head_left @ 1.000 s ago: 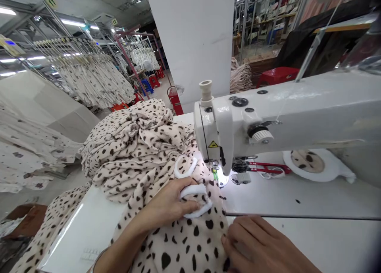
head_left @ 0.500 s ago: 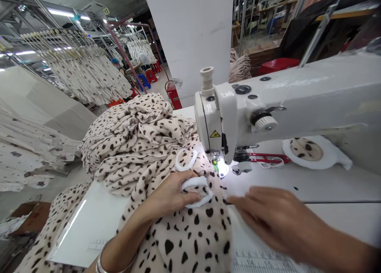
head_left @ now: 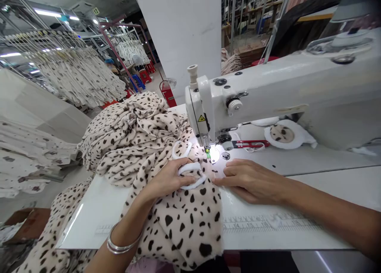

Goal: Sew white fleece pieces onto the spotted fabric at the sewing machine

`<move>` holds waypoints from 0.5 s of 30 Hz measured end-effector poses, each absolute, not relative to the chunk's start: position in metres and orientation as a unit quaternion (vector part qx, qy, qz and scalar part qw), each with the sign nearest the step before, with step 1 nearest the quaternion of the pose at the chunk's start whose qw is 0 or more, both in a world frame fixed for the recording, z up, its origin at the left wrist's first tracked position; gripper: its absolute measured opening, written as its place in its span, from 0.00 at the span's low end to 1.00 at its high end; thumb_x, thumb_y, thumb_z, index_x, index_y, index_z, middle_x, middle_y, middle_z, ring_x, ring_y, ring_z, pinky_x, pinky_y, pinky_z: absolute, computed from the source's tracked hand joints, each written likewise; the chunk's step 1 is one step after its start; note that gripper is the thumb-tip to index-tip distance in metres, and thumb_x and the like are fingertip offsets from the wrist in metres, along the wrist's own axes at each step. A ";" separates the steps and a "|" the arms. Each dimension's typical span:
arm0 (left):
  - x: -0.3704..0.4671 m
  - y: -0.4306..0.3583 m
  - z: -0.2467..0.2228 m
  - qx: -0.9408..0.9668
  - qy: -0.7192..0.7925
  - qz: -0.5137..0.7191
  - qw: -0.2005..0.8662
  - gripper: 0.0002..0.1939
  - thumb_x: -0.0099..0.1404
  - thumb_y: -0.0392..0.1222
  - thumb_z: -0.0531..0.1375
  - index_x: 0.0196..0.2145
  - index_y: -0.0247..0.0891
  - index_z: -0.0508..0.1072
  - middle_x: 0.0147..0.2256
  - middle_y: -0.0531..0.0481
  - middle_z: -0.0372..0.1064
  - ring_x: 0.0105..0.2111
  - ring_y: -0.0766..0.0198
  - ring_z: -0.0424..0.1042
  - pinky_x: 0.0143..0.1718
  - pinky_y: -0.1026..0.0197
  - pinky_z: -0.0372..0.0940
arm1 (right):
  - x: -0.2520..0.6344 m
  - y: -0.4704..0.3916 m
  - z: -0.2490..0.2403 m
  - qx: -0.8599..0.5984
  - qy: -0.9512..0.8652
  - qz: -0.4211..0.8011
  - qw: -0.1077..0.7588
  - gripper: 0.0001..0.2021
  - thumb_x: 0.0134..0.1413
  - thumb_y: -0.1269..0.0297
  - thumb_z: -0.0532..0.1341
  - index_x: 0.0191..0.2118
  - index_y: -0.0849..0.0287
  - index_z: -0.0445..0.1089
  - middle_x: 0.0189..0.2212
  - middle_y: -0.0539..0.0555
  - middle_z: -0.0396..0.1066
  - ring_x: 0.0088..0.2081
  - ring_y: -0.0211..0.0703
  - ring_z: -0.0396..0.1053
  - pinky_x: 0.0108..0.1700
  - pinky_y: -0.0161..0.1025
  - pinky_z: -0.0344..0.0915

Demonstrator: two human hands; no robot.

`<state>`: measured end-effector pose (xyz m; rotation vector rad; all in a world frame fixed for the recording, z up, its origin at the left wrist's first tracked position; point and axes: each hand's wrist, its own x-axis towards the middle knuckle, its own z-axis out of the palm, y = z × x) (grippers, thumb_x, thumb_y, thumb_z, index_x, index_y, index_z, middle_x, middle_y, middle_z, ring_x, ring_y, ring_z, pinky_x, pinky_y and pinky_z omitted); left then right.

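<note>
A large spread of cream fleece fabric with dark spots (head_left: 178, 229) lies over the sewing table, its right edge running up to the lit needle area of a white sewing machine (head_left: 205, 106). My left hand (head_left: 169, 177) is closed on a small piece with white trim (head_left: 190, 167), thumb and fingers on its left side, pressing it on the fabric. Just beyond it lies a second white-trimmed loop (head_left: 175, 155), close to the presser foot (head_left: 207, 149). My right hand (head_left: 250, 181) pinches the fabric's right edge, below the needle plate; its fingertips are partly hidden.
A red-handled tool (head_left: 250, 144) and round white-trimmed spotted pieces (head_left: 279, 134) lie under the machine arm. Bunched spotted fabric (head_left: 133, 122) fills the table's left rear. A printed ruler (head_left: 253, 225) runs along the front. Hanging garments (head_left: 77, 74) and a white pillar (head_left: 181, 34) stand behind.
My right hand has moved up and left to the fabric's edge. My left hand stays on the white-trimmed piece. The camera view has shifted, showing more of the machine's right side.
</note>
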<state>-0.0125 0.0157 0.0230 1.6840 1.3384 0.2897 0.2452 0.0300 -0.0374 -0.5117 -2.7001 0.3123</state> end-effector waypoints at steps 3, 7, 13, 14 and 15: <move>-0.014 0.015 0.019 0.680 0.548 0.119 0.473 0.18 0.62 0.51 0.62 0.47 0.41 0.73 0.42 0.48 0.71 0.30 0.63 0.71 0.24 0.65 0.67 | 0.246 0.028 -0.038 -0.167 -0.963 0.101 0.188 0.17 0.65 0.73 0.49 0.52 0.59 0.71 0.23 0.49 0.64 0.25 0.37 0.53 0.31 0.37 0.50; -0.014 0.015 0.017 0.687 0.551 0.120 0.457 0.18 0.62 0.49 0.63 0.47 0.41 0.72 0.42 0.49 0.69 0.30 0.64 0.70 0.24 0.67 0.67 | 0.242 0.018 -0.034 -0.144 -0.969 0.093 0.180 0.17 0.60 0.75 0.51 0.49 0.61 0.73 0.22 0.49 0.65 0.24 0.37 0.54 0.29 0.37 0.50; -0.013 0.015 0.018 0.692 0.553 0.117 0.450 0.15 0.62 0.48 0.62 0.45 0.40 0.73 0.37 0.51 0.69 0.27 0.66 0.68 0.23 0.67 0.67 | 0.238 -0.031 -0.031 -0.196 -0.966 0.035 0.165 0.24 0.50 0.82 0.54 0.53 0.63 0.69 0.23 0.49 0.67 0.25 0.40 0.61 0.31 0.38 0.56; -0.013 0.015 0.018 0.695 0.550 0.118 0.447 0.15 0.62 0.48 0.62 0.45 0.41 0.73 0.38 0.51 0.70 0.28 0.65 0.68 0.24 0.66 0.67 | 0.238 -0.041 -0.033 -0.207 -0.961 0.034 0.178 0.25 0.48 0.83 0.54 0.54 0.63 0.68 0.25 0.49 0.68 0.27 0.40 0.63 0.33 0.39 0.58; -0.013 0.015 0.018 0.700 0.546 0.119 0.445 0.15 0.62 0.48 0.62 0.45 0.41 0.73 0.39 0.50 0.70 0.29 0.65 0.69 0.25 0.66 0.67 | 0.238 -0.050 -0.036 -0.218 -0.955 0.030 0.197 0.27 0.47 0.83 0.53 0.54 0.64 0.67 0.26 0.50 0.69 0.28 0.41 0.64 0.35 0.40 0.59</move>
